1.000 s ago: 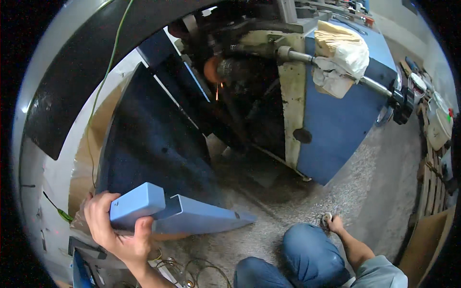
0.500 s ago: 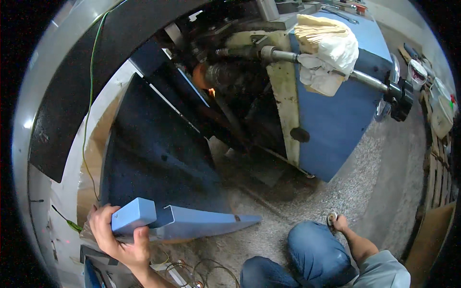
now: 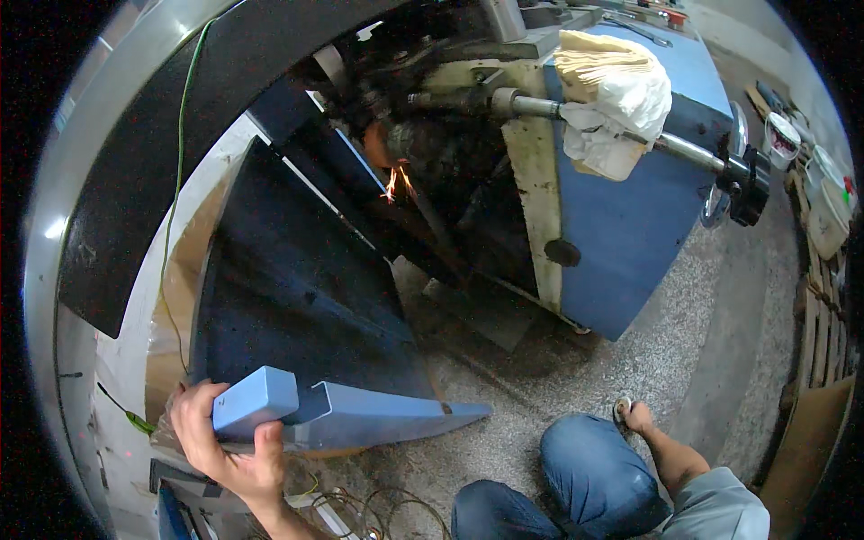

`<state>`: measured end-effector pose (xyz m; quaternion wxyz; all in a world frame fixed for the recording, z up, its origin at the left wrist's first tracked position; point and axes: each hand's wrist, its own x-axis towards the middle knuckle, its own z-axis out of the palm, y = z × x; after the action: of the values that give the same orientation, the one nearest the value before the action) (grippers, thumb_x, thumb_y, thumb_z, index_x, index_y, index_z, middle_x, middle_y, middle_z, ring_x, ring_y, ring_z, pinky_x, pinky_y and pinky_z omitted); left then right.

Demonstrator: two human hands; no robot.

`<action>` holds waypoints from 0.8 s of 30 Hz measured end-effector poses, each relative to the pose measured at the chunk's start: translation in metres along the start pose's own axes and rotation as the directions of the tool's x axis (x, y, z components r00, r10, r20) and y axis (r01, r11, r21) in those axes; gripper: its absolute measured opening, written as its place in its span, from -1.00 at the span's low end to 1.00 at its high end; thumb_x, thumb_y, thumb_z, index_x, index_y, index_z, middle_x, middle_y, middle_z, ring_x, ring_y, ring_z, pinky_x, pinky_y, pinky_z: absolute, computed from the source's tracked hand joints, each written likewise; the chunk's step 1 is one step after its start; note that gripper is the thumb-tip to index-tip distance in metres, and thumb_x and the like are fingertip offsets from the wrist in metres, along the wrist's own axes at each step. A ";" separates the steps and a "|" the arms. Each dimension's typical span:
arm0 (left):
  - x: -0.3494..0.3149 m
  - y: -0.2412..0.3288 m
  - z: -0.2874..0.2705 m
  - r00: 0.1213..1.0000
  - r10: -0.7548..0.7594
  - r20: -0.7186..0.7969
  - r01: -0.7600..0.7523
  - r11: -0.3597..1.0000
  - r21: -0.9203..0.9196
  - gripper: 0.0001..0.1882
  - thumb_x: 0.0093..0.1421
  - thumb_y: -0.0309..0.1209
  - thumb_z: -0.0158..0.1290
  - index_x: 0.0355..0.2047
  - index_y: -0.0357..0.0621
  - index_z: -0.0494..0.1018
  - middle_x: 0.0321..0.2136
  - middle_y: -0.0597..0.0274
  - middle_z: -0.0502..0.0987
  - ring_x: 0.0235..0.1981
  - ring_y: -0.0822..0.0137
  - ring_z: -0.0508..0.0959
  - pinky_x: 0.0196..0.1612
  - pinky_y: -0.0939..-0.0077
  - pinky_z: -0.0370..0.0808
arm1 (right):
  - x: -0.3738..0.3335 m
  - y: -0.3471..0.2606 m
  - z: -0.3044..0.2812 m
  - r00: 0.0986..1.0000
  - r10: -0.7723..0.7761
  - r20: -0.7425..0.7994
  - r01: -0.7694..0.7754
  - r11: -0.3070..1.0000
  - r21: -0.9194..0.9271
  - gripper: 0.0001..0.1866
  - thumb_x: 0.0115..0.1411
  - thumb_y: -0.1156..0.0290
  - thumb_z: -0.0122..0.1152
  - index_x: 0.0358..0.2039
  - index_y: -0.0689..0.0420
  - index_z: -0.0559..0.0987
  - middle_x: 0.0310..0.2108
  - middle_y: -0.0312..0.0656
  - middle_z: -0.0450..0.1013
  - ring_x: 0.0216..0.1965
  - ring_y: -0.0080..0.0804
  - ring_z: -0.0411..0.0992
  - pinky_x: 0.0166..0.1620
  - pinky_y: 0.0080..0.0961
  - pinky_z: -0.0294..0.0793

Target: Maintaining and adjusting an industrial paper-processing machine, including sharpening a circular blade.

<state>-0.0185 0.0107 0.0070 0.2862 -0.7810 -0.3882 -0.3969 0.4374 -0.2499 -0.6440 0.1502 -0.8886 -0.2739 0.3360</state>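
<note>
My left hand (image 3: 220, 441) is closed round the end of a light-blue metal panel (image 3: 378, 417), its thumb and fingers gripping a box-shaped edge. The panel's dark inner face stands beside the opening of a blue machine (image 3: 621, 243). Low at the right, my right hand (image 3: 640, 418) is closed on a small round whitish thing (image 3: 623, 409) near my knee; its kind cannot be made out. Deep in the dark opening, small orange flames (image 3: 398, 183) show below a rusty-orange round part (image 3: 375, 142).
A steel shaft (image 3: 691, 148) with a black knob crosses the machine front, draped with a cloth bundle (image 3: 621, 94). Coiled cables (image 3: 391, 504) lie on the floor by my knees. A green wire (image 3: 171, 171) hangs at left. A wooden pallet (image 3: 821, 333) and tubs line the right.
The orange glow inside the machine has grown from one small spot into taller, split flames. Both hands keep their places; the view has shifted slightly.
</note>
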 end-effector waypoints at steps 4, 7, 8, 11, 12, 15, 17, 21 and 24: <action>-0.001 0.001 -0.001 1.000 -0.007 -0.008 0.007 1.000 0.010 -0.27 0.13 0.27 0.16 -0.17 -0.26 0.49 -0.30 0.02 0.51 -0.22 -0.04 0.50 0.19 -0.13 0.35 | 0.000 -0.007 -0.002 0.998 0.057 0.034 -0.058 0.998 0.008 -0.46 0.23 -0.05 0.26 -0.18 0.25 0.71 -0.20 0.25 0.62 -0.11 0.17 0.62 -0.05 -0.02 0.58; 0.000 0.000 -0.001 1.000 0.007 0.000 -0.007 1.000 0.016 -0.27 0.13 0.27 0.16 -0.18 -0.26 0.49 -0.30 0.02 0.51 -0.22 -0.04 0.50 0.18 -0.13 0.34 | -0.003 -0.010 -0.006 0.998 0.051 0.039 -0.051 0.999 0.000 -0.47 0.23 -0.04 0.27 -0.19 0.26 0.71 -0.20 0.26 0.61 -0.10 0.17 0.61 -0.06 -0.03 0.59; 0.000 0.000 -0.001 1.000 0.008 -0.002 -0.008 1.000 0.012 -0.27 0.13 0.27 0.16 -0.18 -0.26 0.49 -0.30 0.02 0.51 -0.22 -0.04 0.50 0.18 -0.13 0.34 | -0.003 -0.010 -0.006 0.998 0.051 0.037 -0.051 0.999 -0.001 -0.47 0.23 -0.04 0.27 -0.19 0.26 0.71 -0.20 0.26 0.61 -0.10 0.17 0.61 -0.06 -0.03 0.59; 0.000 0.002 -0.001 1.000 0.008 -0.002 -0.008 1.000 0.003 -0.27 0.13 0.27 0.17 -0.18 -0.27 0.49 -0.30 0.02 0.52 -0.22 -0.04 0.50 0.18 -0.12 0.34 | -0.002 -0.011 -0.006 0.998 0.050 0.037 -0.049 0.998 -0.031 -0.48 0.23 -0.03 0.27 -0.20 0.26 0.71 -0.22 0.27 0.61 -0.11 0.19 0.61 -0.06 -0.02 0.59; 0.000 0.002 -0.001 1.000 0.009 0.000 -0.009 1.000 -0.004 -0.26 0.13 0.27 0.18 -0.18 -0.27 0.49 -0.30 0.02 0.52 -0.22 -0.04 0.50 0.19 -0.12 0.34 | -0.003 -0.012 -0.005 0.999 0.041 0.020 -0.041 0.999 -0.031 -0.49 0.24 -0.02 0.26 -0.21 0.27 0.71 -0.23 0.27 0.61 -0.12 0.20 0.61 -0.07 -0.01 0.59; 0.000 0.001 0.000 1.000 0.007 0.000 -0.007 1.000 -0.009 -0.26 0.12 0.27 0.19 -0.17 -0.28 0.49 -0.29 0.02 0.52 -0.22 -0.04 0.51 0.19 -0.12 0.34 | -0.002 -0.007 -0.002 1.000 0.022 -0.011 -0.022 0.999 -0.027 -0.50 0.24 0.00 0.25 -0.23 0.27 0.72 -0.25 0.28 0.61 -0.14 0.22 0.61 -0.07 0.00 0.59; 0.001 0.002 0.000 1.000 0.009 -0.001 -0.009 1.000 -0.005 -0.27 0.12 0.26 0.19 -0.17 -0.27 0.49 -0.29 0.02 0.52 -0.21 -0.04 0.51 0.19 -0.12 0.34 | 0.000 -0.005 0.000 1.000 0.008 -0.025 -0.009 1.000 -0.023 -0.50 0.25 0.01 0.25 -0.24 0.28 0.72 -0.27 0.28 0.61 -0.15 0.21 0.61 -0.07 0.00 0.59; 0.002 0.004 -0.001 1.000 0.005 0.012 -0.005 1.000 0.000 -0.29 0.11 0.23 0.21 -0.16 -0.26 0.50 -0.29 0.03 0.52 -0.20 -0.02 0.51 0.19 -0.11 0.34 | -0.001 -0.008 0.003 0.999 0.014 -0.031 -0.014 1.000 -0.005 -0.51 0.25 0.02 0.24 -0.27 0.30 0.72 -0.28 0.26 0.62 -0.16 0.16 0.63 -0.09 -0.02 0.60; 0.001 0.001 -0.001 1.000 0.007 0.003 -0.007 1.000 -0.004 -0.30 0.11 0.22 0.21 -0.17 -0.25 0.50 -0.30 0.03 0.52 -0.21 0.00 0.51 0.19 -0.09 0.35 | 0.004 0.002 0.005 0.999 0.044 -0.029 -0.045 0.999 -0.005 -0.50 0.25 0.02 0.24 -0.28 0.32 0.71 -0.30 0.26 0.62 -0.18 0.14 0.65 -0.11 -0.03 0.61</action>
<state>-0.0173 0.0097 0.0086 0.2853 -0.7834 -0.3851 -0.3957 0.4370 -0.2487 -0.6508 0.1444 -0.8996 -0.2527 0.3255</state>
